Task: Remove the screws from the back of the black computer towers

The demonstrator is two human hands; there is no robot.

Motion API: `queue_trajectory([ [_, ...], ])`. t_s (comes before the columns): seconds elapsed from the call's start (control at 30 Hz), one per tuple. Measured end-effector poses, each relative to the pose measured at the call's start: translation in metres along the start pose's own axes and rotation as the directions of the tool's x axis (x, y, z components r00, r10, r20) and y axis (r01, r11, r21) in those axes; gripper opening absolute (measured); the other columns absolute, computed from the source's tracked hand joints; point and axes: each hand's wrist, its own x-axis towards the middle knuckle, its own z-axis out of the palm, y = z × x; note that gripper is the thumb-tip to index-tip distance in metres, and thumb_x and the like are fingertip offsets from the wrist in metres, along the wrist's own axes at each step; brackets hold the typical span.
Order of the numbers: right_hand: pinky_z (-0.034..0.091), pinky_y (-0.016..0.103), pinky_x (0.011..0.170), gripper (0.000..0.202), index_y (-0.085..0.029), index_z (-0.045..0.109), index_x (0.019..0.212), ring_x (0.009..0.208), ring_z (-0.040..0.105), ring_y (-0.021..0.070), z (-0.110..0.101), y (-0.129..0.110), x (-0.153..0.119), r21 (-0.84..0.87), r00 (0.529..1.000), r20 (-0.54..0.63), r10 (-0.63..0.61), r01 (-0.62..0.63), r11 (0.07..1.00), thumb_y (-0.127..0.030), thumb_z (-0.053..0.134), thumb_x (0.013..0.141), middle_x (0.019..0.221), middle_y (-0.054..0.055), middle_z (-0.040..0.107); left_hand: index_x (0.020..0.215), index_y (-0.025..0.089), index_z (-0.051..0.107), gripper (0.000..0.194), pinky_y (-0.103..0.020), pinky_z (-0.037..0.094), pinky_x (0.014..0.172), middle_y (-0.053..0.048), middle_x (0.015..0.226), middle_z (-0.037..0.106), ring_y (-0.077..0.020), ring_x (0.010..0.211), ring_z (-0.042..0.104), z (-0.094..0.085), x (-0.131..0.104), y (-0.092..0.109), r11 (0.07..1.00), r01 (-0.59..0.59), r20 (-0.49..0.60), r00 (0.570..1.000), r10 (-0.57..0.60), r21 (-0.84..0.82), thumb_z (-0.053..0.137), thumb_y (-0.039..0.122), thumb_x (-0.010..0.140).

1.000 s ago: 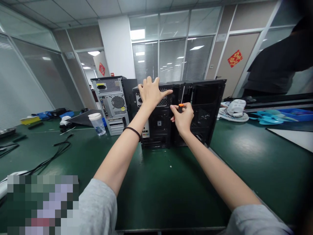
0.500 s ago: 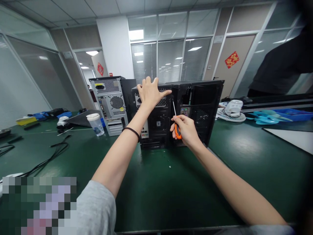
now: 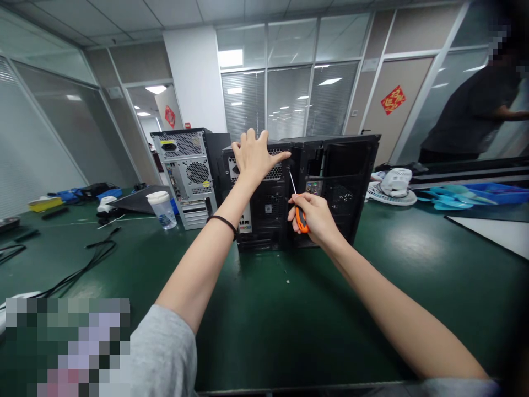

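A black computer case [image 3: 264, 226] stands upright on the green table [image 3: 264, 320], its rear panel facing me. Against the top of that panel lies my left hand [image 3: 255, 157], its fingers spread over the upper edge and the thumb pointing right. My right hand [image 3: 313, 216] is closed round the orange and black handle of a screwdriver [image 3: 302, 221]. Its thin metal shaft slants up and left, with the tip at the upper right edge of the case's rear panel. Whatever lies under the tip is too small to make out.
Close on the right stands a second black case [image 3: 343, 187]; to the left is a silver-backed computer tower [image 3: 188, 182]. A lidded plastic cup [image 3: 161, 209], black cables [image 3: 91, 259], blue fan blades [image 3: 452, 198] and a white fan part [image 3: 394, 184] lie around. A person [image 3: 467, 116] stands far right.
The screwdriver's tip has shifted slightly left, onto the case's edge. My left hand has stayed in place. The person at the far right has moved, and an arm now shows.
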Motion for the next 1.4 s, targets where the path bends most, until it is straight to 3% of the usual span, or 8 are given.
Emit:
queue_trajectory([
  [0.33,0.031,0.018,0.022,0.017,-0.016,0.051,0.074,0.023,0.044,0.0107,0.002,-0.003,0.002,0.019,1.000,0.001,0.006,-0.006,1.000,-0.031,0.056,0.082,0.042,-0.001,0.057,0.123,0.024,0.049,0.071,-0.048,0.028,0.101,-0.014,0.128,0.048,-0.0387,0.126,0.032,0.001,0.000,-0.001,1.000,0.003,-0.008,1.000,-0.003,0.011,0.050,0.073,0.072],
  [0.67,0.030,0.017,0.024,0.024,-0.012,0.053,0.072,0.025,0.044,0.0085,0.013,-0.033,-0.005,0.227,0.985,0.015,0.171,-0.170,0.959,-0.020,0.042,0.092,0.045,0.000,0.057,0.123,0.025,0.050,0.070,-0.049,0.030,0.101,-0.014,0.128,0.049,-0.0384,0.126,0.034,-0.001,-0.001,0.001,1.000,0.002,-0.017,1.000,-0.002,0.022,0.050,0.073,0.072],
  [0.87,0.033,0.014,0.029,0.029,-0.013,0.054,0.077,0.032,0.045,0.0057,0.013,-0.051,-0.009,0.388,0.913,0.125,0.387,-0.404,0.828,-0.026,0.036,0.095,0.050,-0.002,0.053,0.124,0.025,0.049,0.068,-0.050,0.028,0.101,-0.014,0.128,0.048,-0.0394,0.127,0.032,-0.002,-0.002,0.001,1.000,0.005,-0.007,1.000,-0.005,-0.009,0.053,0.069,0.072],
  [1.03,0.029,0.010,0.028,0.030,-0.014,0.051,0.078,0.032,0.037,0.0029,0.013,-0.057,-0.009,0.465,0.874,0.196,0.445,-0.482,0.742,-0.028,0.031,0.097,0.049,-0.004,0.045,0.126,0.025,0.047,0.068,-0.052,0.027,0.102,-0.014,0.129,0.047,-0.0402,0.129,0.029,-0.002,-0.002,0.001,0.999,0.009,0.022,1.000,-0.008,-0.039,0.053,0.068,0.073],
  [1.23,0.018,0.008,0.023,0.027,-0.017,0.041,0.071,0.031,0.027,0.0000,0.023,-0.067,-0.011,0.517,0.878,0.111,0.465,-0.451,0.727,-0.023,0.035,0.096,0.049,-0.008,0.034,0.124,0.024,0.048,0.068,-0.051,0.027,0.102,-0.014,0.130,0.047,-0.0394,0.128,0.031,-0.002,-0.002,0.002,1.000,0.005,0.007,1.000,-0.005,-0.014,0.052,0.069,0.073],
  [1.4,0.017,0.007,0.023,0.027,-0.020,0.033,0.068,0.031,0.027,-0.0011,0.029,-0.068,-0.013,0.496,0.886,0.004,0.463,-0.404,0.769,-0.006,0.044,0.088,0.051,-0.009,0.032,0.125,0.026,0.047,0.067,-0.050,0.027,0.103,-0.014,0.131,0.047,-0.0392,0.129,0.029,-0.004,-0.003,0.002,1.000,0.015,0.017,1.000,-0.014,-0.015,0.052,0.068,0.074],
])
